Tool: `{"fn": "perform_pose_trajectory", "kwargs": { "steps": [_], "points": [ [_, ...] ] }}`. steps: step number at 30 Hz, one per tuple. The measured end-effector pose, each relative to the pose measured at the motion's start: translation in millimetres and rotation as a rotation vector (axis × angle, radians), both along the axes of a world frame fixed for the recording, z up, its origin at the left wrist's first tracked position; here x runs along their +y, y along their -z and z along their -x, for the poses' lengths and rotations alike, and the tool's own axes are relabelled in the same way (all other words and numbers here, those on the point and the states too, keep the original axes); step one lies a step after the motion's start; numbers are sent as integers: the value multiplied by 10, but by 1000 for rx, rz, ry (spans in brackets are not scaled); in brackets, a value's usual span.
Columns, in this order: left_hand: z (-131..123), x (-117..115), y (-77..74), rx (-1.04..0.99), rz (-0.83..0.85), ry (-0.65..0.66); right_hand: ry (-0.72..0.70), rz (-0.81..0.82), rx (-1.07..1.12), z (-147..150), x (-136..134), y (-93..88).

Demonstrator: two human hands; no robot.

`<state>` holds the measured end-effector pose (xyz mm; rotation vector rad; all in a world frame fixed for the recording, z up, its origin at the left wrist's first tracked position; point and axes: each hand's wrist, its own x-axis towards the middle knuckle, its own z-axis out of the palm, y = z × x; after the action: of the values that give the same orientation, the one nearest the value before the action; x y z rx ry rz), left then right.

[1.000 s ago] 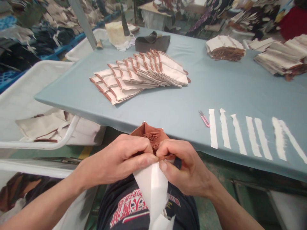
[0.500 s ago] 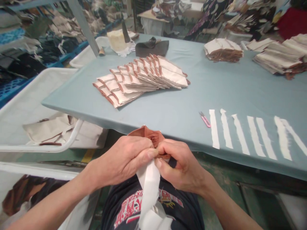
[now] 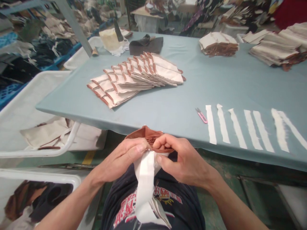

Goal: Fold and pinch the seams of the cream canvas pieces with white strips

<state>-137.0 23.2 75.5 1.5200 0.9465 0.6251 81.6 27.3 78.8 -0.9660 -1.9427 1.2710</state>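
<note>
At the table's near edge, over my lap, my left hand [image 3: 128, 156] pinches the rim of a brown-and-white fabric piece [image 3: 137, 133], which looks like an open pouch with gathered brown cloth inside. My right hand [image 3: 182, 158] grips the same rim a little to the right, its fingertips inside the brown cloth and its thumb on the white outside. A white fabric strip [image 3: 145, 182] hangs down from between the hands toward my lap. What holds its top end is partly hidden by the fingers.
Overlapping cream pieces with brown edges [image 3: 136, 76] lie fanned on the blue-green table [image 3: 192, 92]. Pink thread snips [image 3: 201, 115] lie beside several white strips [image 3: 224, 124]. Fabric stacks [image 3: 218, 44] stand at the back right. A white bin [image 3: 76, 131] is at left.
My hands have moved slightly apart along the rim, showing more gathered brown cloth. The white strip hangs straighter and flatter. The view has shifted slightly to the right.
</note>
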Motion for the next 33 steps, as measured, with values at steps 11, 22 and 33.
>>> {"fn": "perform_pose_trajectory", "kwargs": {
  "steps": [11,22,33],
  "points": [
    [-128,8,-54,7,171,-91,63,-281,-110,-42,34,33],
    [-186,-15,-110,128,67,-139,-88,-683,-559,-66,17,-83],
    [-133,-73,-82,157,3,-133,100,-520,-441,83,18,-15]
  ]
}}
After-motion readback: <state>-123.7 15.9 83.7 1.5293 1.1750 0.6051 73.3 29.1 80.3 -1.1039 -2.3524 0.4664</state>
